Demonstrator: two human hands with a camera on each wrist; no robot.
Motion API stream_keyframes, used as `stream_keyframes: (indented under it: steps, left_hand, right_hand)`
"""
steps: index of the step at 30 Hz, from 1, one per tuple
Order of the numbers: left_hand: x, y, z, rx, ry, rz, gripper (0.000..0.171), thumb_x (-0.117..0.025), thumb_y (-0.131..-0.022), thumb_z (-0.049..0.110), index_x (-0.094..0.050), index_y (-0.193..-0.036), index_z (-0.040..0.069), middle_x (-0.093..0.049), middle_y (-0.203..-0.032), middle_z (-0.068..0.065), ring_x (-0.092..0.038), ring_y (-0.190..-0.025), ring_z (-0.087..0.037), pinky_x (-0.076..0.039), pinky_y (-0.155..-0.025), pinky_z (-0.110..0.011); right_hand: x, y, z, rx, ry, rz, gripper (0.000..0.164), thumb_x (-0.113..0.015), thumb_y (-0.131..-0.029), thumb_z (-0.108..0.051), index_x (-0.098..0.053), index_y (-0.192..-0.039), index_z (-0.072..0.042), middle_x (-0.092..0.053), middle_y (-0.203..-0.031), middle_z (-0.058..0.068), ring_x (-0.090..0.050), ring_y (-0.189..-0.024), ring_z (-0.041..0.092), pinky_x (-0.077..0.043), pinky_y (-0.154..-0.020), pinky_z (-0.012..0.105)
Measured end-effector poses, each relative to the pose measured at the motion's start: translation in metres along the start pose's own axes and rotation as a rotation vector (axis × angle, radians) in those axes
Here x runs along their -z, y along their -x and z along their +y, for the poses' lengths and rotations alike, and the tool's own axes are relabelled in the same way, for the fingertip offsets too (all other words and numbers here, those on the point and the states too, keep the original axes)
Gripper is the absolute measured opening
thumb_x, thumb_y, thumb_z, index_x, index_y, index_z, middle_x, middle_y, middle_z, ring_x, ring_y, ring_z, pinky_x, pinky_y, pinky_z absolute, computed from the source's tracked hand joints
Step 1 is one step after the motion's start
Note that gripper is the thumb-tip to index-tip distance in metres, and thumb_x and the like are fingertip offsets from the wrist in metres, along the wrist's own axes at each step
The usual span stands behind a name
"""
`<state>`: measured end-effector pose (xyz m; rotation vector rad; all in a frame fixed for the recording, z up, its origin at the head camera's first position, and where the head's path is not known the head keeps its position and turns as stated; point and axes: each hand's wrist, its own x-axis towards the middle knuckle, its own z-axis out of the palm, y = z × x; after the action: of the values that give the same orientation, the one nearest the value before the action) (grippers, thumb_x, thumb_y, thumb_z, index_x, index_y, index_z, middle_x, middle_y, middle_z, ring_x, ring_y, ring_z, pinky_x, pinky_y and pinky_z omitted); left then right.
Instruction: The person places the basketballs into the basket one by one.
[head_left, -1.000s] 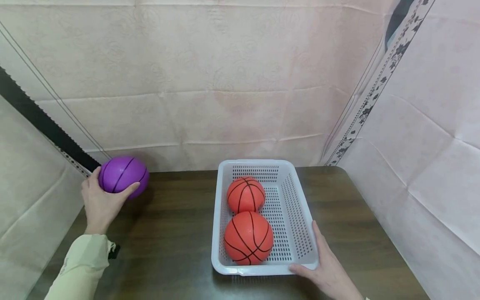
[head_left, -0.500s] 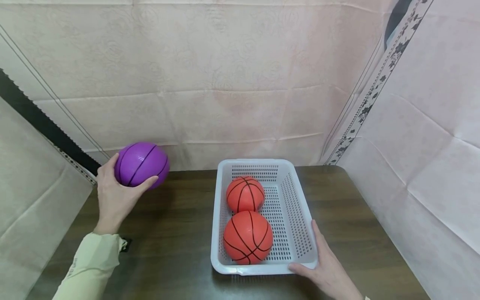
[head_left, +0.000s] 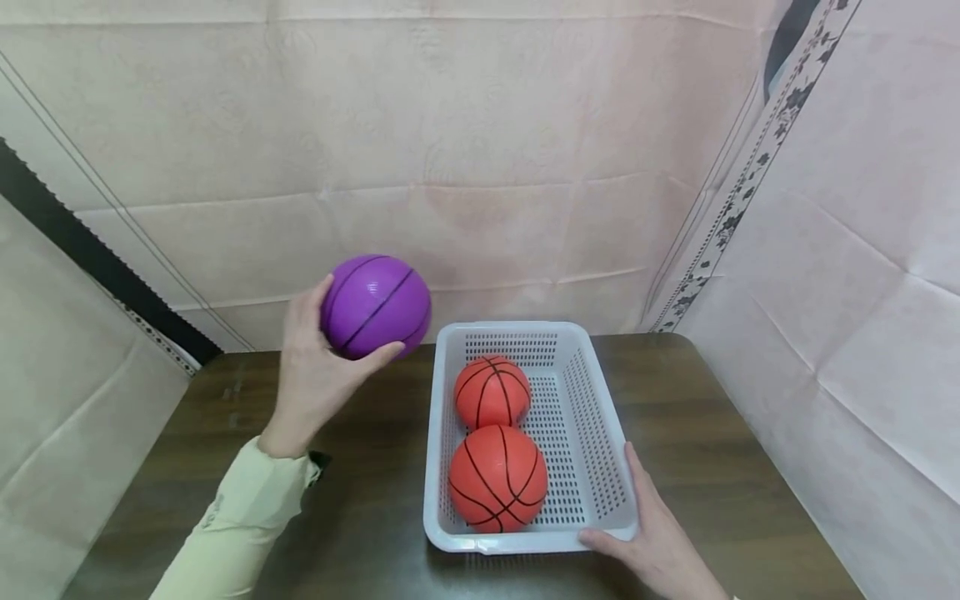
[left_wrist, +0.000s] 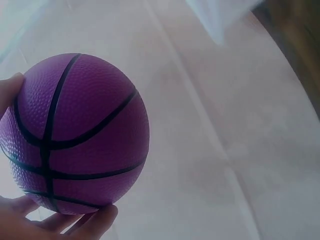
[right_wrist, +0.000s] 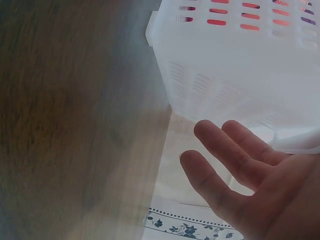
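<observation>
A purple mini basketball point(head_left: 377, 306) is in my left hand point(head_left: 315, 367), held between thumb and fingers above the table, just left of the basket. The left wrist view shows the purple ball point(left_wrist: 80, 135) with fingertips at its edge and below it. My right hand point(head_left: 660, 533) holds the near right corner of a pale, perforated plastic basket point(head_left: 603, 417), thumb over the rim. In the right wrist view, several fingers of the right hand point(right_wrist: 240, 170) extend loosely beside the basket wall point(right_wrist: 225, 55). Inside the basket, two orange mini basketballs lie touching, one far point(head_left: 492, 392) and one near point(head_left: 498, 479).
The basket stands on a dark brown wooden table point(head_left: 360, 517). Light cloth hangs behind it point(head_left: 465, 150) and at both sides, with a floral-edged strip point(head_left: 738, 208) at the right corner.
My left hand has carried the purple ball to the right and upward, from the table's far left corner toward the basket. The right hand and the basket stay in place.
</observation>
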<state>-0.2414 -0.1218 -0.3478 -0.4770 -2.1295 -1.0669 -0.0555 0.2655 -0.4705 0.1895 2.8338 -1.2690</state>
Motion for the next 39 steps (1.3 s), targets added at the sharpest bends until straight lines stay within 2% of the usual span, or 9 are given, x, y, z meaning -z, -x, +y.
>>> stream_keyframes:
  steps: [4, 6, 11, 15, 19, 25, 27, 32, 39]
  left_hand:
    - [-0.024, 0.001, 0.020, -0.118, 0.023, -0.070, 0.108, -0.091, -0.057, 0.049, -0.040, -0.146, 0.017, -0.045, -0.137, -0.012, -0.047, -0.121, -0.028, -0.048, -0.091, -0.054]
    - [-0.036, 0.005, 0.027, -0.147, 0.027, -0.119, 0.107, -0.090, -0.058, 0.051, -0.040, -0.146, 0.016, -0.044, -0.139, -0.013, -0.049, -0.121, -0.030, -0.049, -0.091, -0.053]
    - [-0.061, 0.018, 0.044, -0.140, 0.029, -0.251, 0.107, -0.085, -0.062, 0.057, -0.035, -0.149, 0.020, -0.037, -0.144, -0.011, -0.051, -0.120, -0.032, -0.051, -0.088, -0.052]
    - [-0.075, 0.024, 0.060, -0.151, 0.056, -0.328, 0.107, -0.084, -0.064, 0.057, -0.031, -0.150, 0.022, -0.035, -0.146, -0.009, -0.050, -0.121, -0.032, -0.052, -0.087, -0.050]
    - [-0.087, 0.026, 0.074, -0.171, 0.072, -0.376, 0.107, -0.084, -0.064, 0.056, -0.032, -0.150, 0.021, -0.034, -0.147, -0.007, -0.047, -0.124, -0.028, -0.053, -0.087, -0.046]
    - [-0.101, 0.029, 0.089, -0.207, 0.107, -0.437, 0.105, -0.086, -0.064, 0.052, -0.034, -0.149, 0.018, -0.033, -0.149, -0.008, -0.041, -0.127, -0.026, -0.053, -0.089, -0.041]
    - [-0.105, 0.031, 0.093, -0.225, 0.117, -0.459, 0.105, -0.086, -0.065, 0.052, -0.033, -0.150, 0.018, -0.033, -0.149, -0.009, -0.041, -0.128, -0.025, -0.052, -0.090, -0.041]
    - [-0.115, 0.039, 0.100, -0.249, 0.124, -0.511, 0.104, -0.084, -0.068, 0.052, -0.030, -0.151, 0.021, -0.031, -0.150, -0.005, -0.041, -0.128, -0.021, -0.052, -0.089, -0.039]
    - [-0.124, 0.044, 0.105, -0.285, 0.104, -0.545, 0.105, -0.081, -0.068, 0.058, -0.029, -0.151, 0.024, -0.032, -0.149, -0.001, -0.038, -0.129, -0.018, -0.053, -0.087, -0.040]
  right_hand:
    - [0.001, 0.001, 0.001, 0.024, 0.003, 0.013, 0.125, -0.080, -0.071, -0.056, 0.009, -0.155, -0.030, -0.018, -0.157, 0.014, -0.047, -0.125, 0.032, -0.038, -0.100, 0.058]
    - [0.001, 0.001, 0.001, 0.037, 0.003, 0.016, 0.125, -0.081, -0.071, -0.054, 0.009, -0.155, -0.029, -0.018, -0.157, 0.015, -0.047, -0.124, 0.033, -0.039, -0.100, 0.058]
    - [0.000, 0.000, 0.000, 0.013, 0.004, 0.011, 0.125, -0.081, -0.070, -0.056, 0.008, -0.155, -0.030, -0.020, -0.156, 0.014, -0.048, -0.122, 0.031, -0.039, -0.100, 0.059]
    - [0.000, 0.000, -0.001, 0.000, 0.015, 0.006, 0.126, -0.080, -0.070, -0.057, 0.008, -0.155, -0.029, -0.020, -0.156, 0.014, -0.048, -0.123, 0.032, -0.038, -0.100, 0.060]
    - [-0.001, 0.000, 0.000, 0.000, 0.016, 0.008, 0.125, -0.080, -0.070, -0.058, 0.007, -0.155, -0.030, -0.021, -0.156, 0.014, -0.049, -0.122, 0.032, -0.038, -0.100, 0.060]
    - [-0.003, 0.003, 0.003, 0.084, 0.010, 0.057, 0.126, -0.083, -0.070, -0.052, 0.004, -0.157, -0.024, -0.024, -0.154, 0.018, -0.051, -0.121, 0.033, -0.040, -0.098, 0.057]
    - [-0.003, 0.003, 0.004, 0.084, 0.016, 0.060, 0.125, -0.082, -0.070, -0.053, 0.004, -0.156, -0.024, -0.024, -0.154, 0.019, -0.050, -0.121, 0.035, -0.040, -0.098, 0.058]
    - [-0.003, 0.003, 0.003, 0.065, 0.030, 0.049, 0.125, -0.080, -0.071, -0.055, 0.006, -0.156, -0.025, -0.023, -0.154, 0.020, -0.048, -0.124, 0.038, -0.040, -0.098, 0.061]
    - [-0.002, 0.003, 0.005, 0.080, 0.024, 0.051, 0.124, -0.081, -0.072, -0.053, 0.005, -0.156, -0.023, -0.023, -0.154, 0.020, -0.047, -0.124, 0.038, -0.040, -0.098, 0.060]
